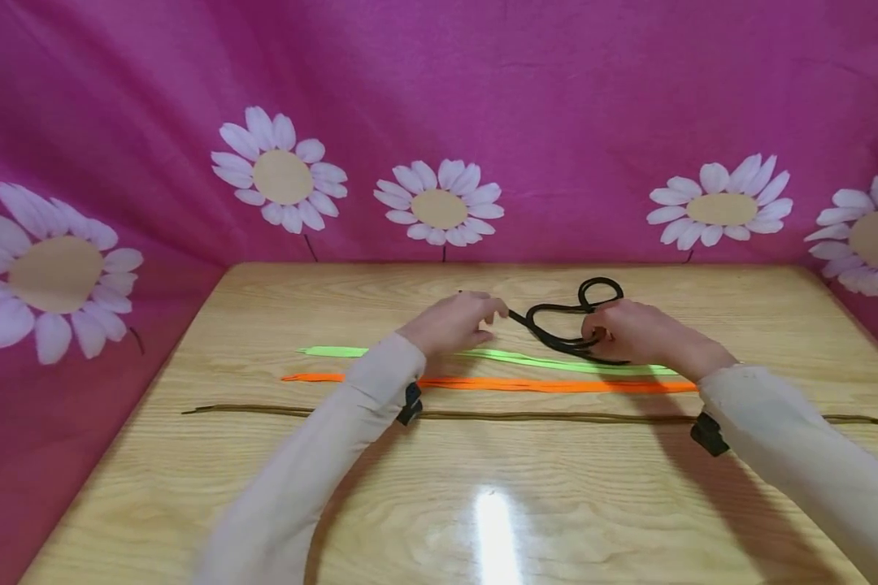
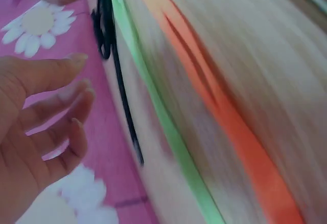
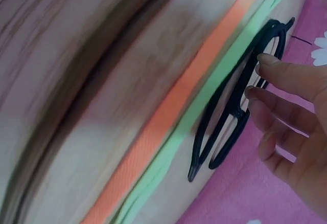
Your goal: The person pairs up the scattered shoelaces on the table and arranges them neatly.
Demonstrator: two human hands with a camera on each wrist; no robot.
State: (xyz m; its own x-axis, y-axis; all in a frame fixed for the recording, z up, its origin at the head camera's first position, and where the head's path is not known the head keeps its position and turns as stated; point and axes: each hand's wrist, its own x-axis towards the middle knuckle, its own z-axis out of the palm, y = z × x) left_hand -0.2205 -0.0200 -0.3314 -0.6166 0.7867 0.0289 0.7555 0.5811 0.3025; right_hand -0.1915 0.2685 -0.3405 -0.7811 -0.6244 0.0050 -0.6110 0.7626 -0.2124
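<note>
A black shoelace (image 1: 567, 348) lies in loose loops on the far half of the table. My left hand (image 1: 454, 321) hovers just left of its straight end. In the left wrist view that hand's fingers are loosely bent, apart from the lace (image 2: 122, 93). At the loops is my right hand (image 1: 644, 333). The right wrist view shows its thumb and forefinger close to the black lace (image 3: 236, 106), with a gap between their tips; whether they touch it I cannot tell. A green shoelace (image 1: 549, 361) passes below both hands.
An orange shoelace (image 1: 519, 384) and a longer brown shoelace (image 1: 519, 416) lie stretched sideways, nearer than the green one. The wooden table (image 1: 410, 504) meets a pink flowered cloth (image 1: 556, 122) at its back edge. Both forearms reach across the laces.
</note>
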